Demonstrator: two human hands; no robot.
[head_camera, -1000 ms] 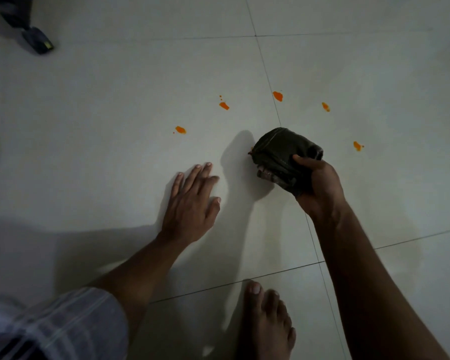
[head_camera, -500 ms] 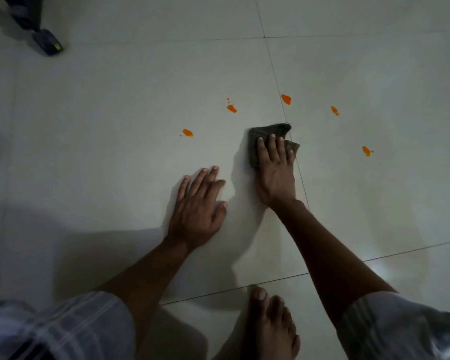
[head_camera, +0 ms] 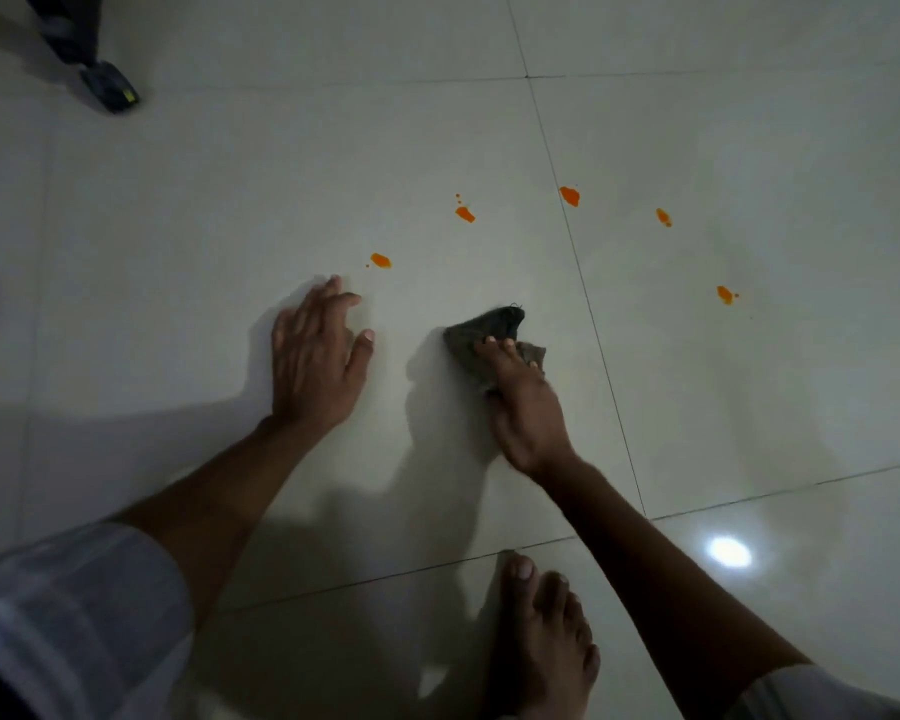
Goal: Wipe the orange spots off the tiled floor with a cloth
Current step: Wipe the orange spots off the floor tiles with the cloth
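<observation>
Several orange spots dot the pale tiled floor [head_camera: 749, 148]: one [head_camera: 380, 260] just beyond my left fingertips, one [head_camera: 465, 214] further out, one [head_camera: 570, 195] by the grout line, and two [head_camera: 663, 216] [head_camera: 725, 294] on the right tile. The dark cloth [head_camera: 489, 330] lies bunched on the floor, short of all the spots. My right hand [head_camera: 526, 407] presses down on it with fingers laid over its top. My left hand [head_camera: 318, 356] rests flat on the tile, fingers spread.
My bare foot [head_camera: 541, 641] stands on the near tile below the right arm. A dark object with a yellow mark [head_camera: 107, 88] sits on the floor at the far left. A bright light reflection [head_camera: 729, 552] shines on the right tile.
My right hand set the cloth down on the floor, then slid it back and left, bunching it. My left hand shifted forward and left, toward the nearest spot.
</observation>
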